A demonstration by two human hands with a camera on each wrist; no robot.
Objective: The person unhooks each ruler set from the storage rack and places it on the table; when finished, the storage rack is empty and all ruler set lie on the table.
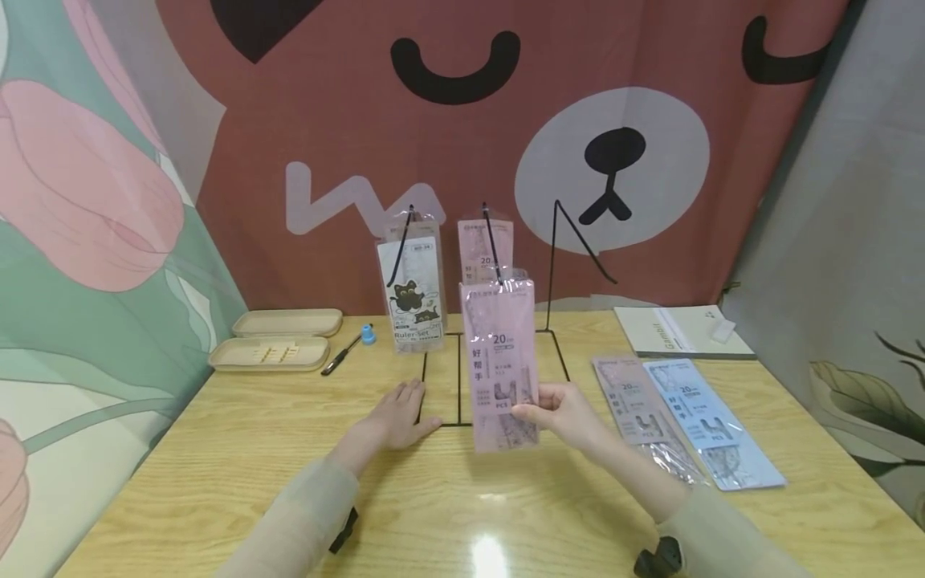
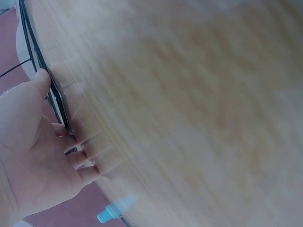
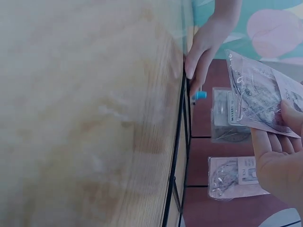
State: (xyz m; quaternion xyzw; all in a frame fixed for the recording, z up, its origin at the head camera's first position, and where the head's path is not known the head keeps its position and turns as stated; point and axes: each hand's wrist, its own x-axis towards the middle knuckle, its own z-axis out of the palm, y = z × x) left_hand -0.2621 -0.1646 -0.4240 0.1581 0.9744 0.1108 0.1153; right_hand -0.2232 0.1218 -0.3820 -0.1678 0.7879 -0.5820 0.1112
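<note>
We see a glossy, crinkly plastic packet above the smooth, shiny wood-grain bench; thin black wire rack behind.

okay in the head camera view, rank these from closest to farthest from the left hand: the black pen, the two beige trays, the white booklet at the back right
1. The black pen: just behind the left hand, toward the left.
2. The beige trays: farther back-left, past the pen, near the table's left edge.
3. The white booklet: farthest, across the table at the back right.
</note>
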